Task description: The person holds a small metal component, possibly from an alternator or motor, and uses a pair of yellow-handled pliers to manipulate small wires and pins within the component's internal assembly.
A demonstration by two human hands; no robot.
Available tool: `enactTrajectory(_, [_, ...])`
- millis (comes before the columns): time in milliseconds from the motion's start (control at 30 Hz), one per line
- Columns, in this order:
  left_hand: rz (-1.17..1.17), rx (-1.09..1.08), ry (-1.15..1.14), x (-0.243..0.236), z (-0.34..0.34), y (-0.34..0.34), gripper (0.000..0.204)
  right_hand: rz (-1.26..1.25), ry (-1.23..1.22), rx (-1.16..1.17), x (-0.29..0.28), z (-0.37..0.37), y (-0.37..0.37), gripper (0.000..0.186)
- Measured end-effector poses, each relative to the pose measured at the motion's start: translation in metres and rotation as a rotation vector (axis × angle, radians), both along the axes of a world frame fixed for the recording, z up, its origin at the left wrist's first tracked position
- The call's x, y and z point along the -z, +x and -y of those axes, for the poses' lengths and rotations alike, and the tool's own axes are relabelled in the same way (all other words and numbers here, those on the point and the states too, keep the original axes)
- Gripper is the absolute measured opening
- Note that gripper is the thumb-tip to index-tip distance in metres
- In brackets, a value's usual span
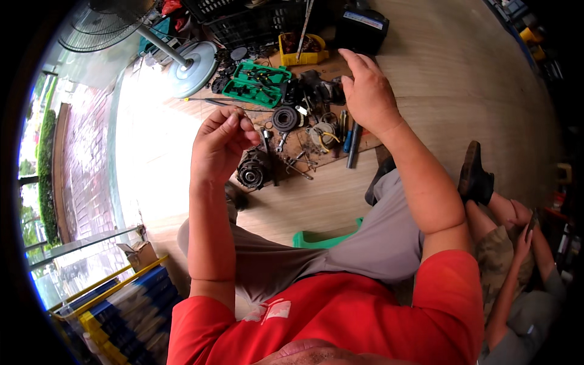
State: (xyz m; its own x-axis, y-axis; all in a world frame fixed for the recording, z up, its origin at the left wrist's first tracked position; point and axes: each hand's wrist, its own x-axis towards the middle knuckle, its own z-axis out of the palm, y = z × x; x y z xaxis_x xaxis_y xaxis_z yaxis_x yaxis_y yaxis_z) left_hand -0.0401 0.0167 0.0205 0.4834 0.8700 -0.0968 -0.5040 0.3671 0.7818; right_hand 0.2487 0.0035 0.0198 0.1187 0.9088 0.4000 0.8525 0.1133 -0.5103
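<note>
My left hand (226, 137) is raised over the left side of the work board, thumb and fingertips pinched together; whatever they hold is too small to make out. Just beyond and below it sits a dark metal motor-like part (252, 171). My right hand (370, 91) hovers at the board's right side, fingers extended and nothing visible in them. Between the hands lie a round black pulley-like part (285, 118), a wrench (281, 143), yellow-handled pliers (330, 137) and dark mechanical parts (316, 88). A blue-handled tool (348, 139) rests near the board's right edge.
An open green tool case (254, 91) and a yellow bin (311, 56) stand farther back, near a black battery (363, 27) and a black crate (249, 27). A pedestal fan (192, 68) is at left. At right sits another person holding a phone (531, 224).
</note>
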Motion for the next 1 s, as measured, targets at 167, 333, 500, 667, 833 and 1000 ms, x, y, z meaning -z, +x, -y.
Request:
enactTrajectory(167, [-0.012,0.003,-0.015,0.003,0.002,0.006,0.013,-0.129,0.117,0.062,-0.001,-0.005,0.007,0.052])
enactTrajectory(333, [0.036,-0.187,-0.027,0.012,-0.011,-0.006,0.015,-0.224,0.138,0.098,0.004,-0.014,0.026,0.052])
enactTrajectory(500, [0.017,-0.387,-0.057,0.016,-0.017,-0.016,0.016,-0.264,0.156,0.137,-0.002,-0.014,0.035,0.044])
enactTrajectory(667, [-0.113,-0.505,-0.017,0.013,-0.014,-0.012,0.013,-0.455,0.235,0.135,-0.008,-0.015,0.041,0.031])
enactTrajectory(833, [-0.216,-0.47,0.009,0.022,-0.007,0.005,0.013,-0.599,0.459,-0.089,-0.011,-0.005,0.017,0.018])
enactTrajectory(1000, [-0.292,-0.256,-0.006,0.02,0.006,0.028,0.014,-0.37,0.33,-0.396,-0.019,0.024,-0.028,0.008])
